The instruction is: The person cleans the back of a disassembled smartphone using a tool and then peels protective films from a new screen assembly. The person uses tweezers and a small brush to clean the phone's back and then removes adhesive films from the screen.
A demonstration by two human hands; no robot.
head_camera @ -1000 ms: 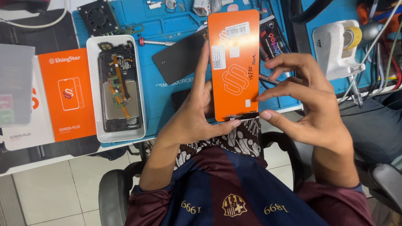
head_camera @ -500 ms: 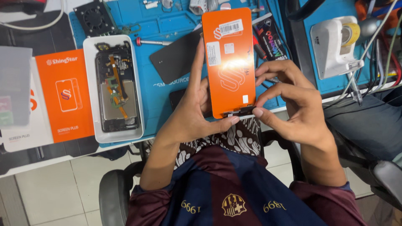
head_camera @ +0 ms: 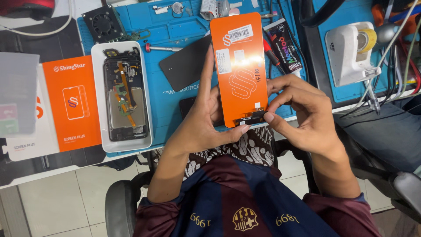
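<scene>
I hold an orange-backed replacement phone screen (head_camera: 240, 70) upright over the blue work mat (head_camera: 175, 30). My left hand (head_camera: 206, 123) cradles its lower left edge, index finger stretched up along the side and thumb under the bottom. My right hand (head_camera: 302, 114) pinches the dark flex connector (head_camera: 251, 117) at the screen's bottom edge with thumb and fingertips. An opened phone body (head_camera: 123, 101) with exposed boards and an orange ribbon cable lies in a white tray (head_camera: 97, 87) to the left.
An orange and white screen box (head_camera: 70, 103) lies at far left. A black phone back cover (head_camera: 184, 66), a red-handled screwdriver (head_camera: 169, 48), a small fan (head_camera: 103, 22), a glue tube (head_camera: 285, 46) and a white tape dispenser (head_camera: 351, 52) sit on the mat. Chair arms flank my lap.
The screen has tilted slightly leftward and upright. My right fingers have closed in on the connector at its bottom edge.
</scene>
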